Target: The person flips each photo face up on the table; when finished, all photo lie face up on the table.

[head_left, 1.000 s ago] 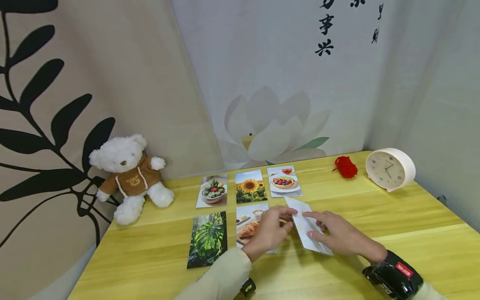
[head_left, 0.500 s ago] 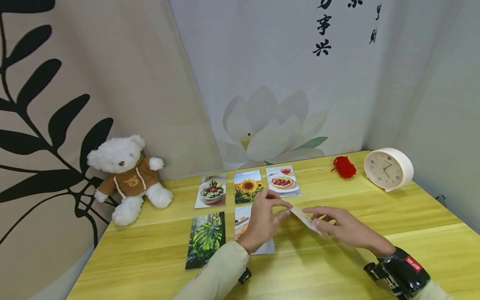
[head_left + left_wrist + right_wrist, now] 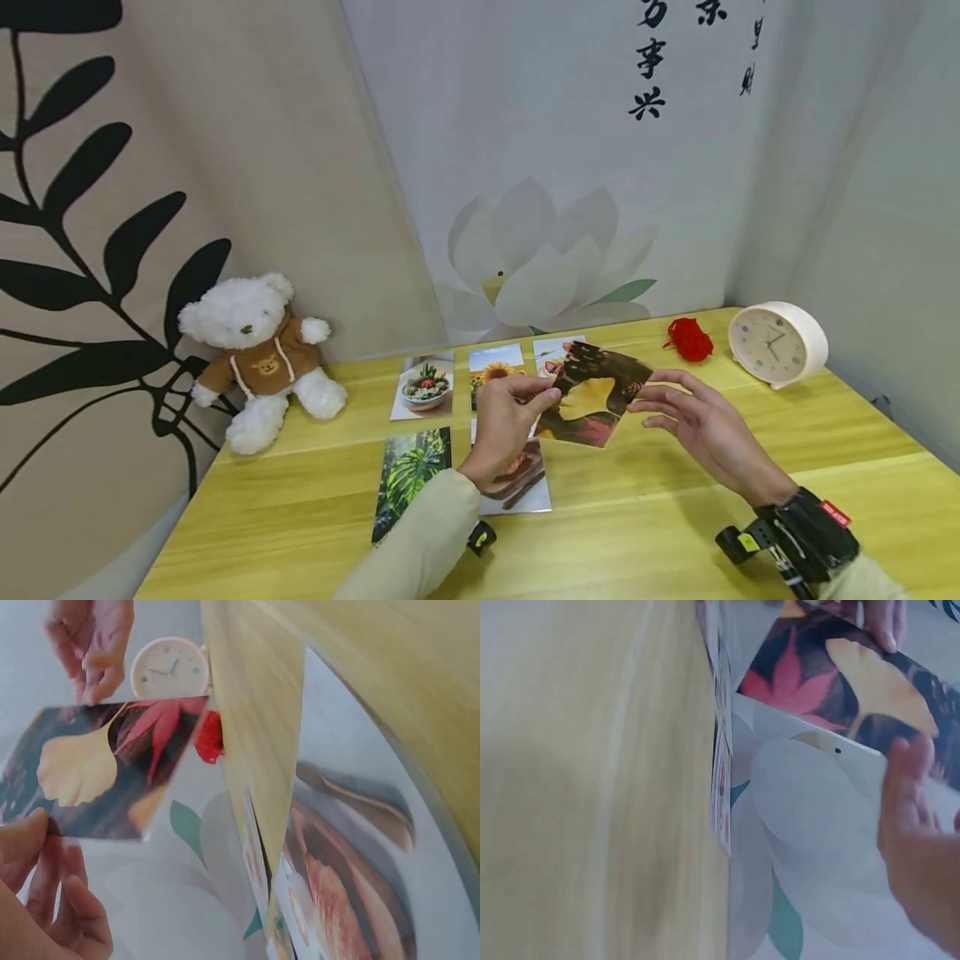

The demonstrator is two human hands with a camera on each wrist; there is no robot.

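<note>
In the head view my left hand (image 3: 506,425) pinches a picture card (image 3: 592,398) by its left edge, thumb in front. The card is held tilted above the table; a yellow ginkgo leaf (image 3: 79,766) and a red maple leaf (image 3: 795,679) are printed on it. My right hand (image 3: 708,433) is at the card's right edge, fingers mostly extended. Whether those fingertips touch it is hard to tell. Under the left hand lies a croissant card (image 3: 517,483), partly covered. A green leaf card (image 3: 411,475) lies left of it, partly behind the left sleeve.
Along the back lie a succulent card (image 3: 425,385), a sunflower card (image 3: 495,358) and a fruit tart card (image 3: 551,354), partly hidden. A white teddy bear (image 3: 266,358) sits at left. Red yarn (image 3: 688,339) and a round clock (image 3: 776,346) stand at back right.
The card, white back showing a second ago, has been lifted and turned over so its leaf picture faces me. The left hand keeps its pinch; the right hand's fingers have spread.
</note>
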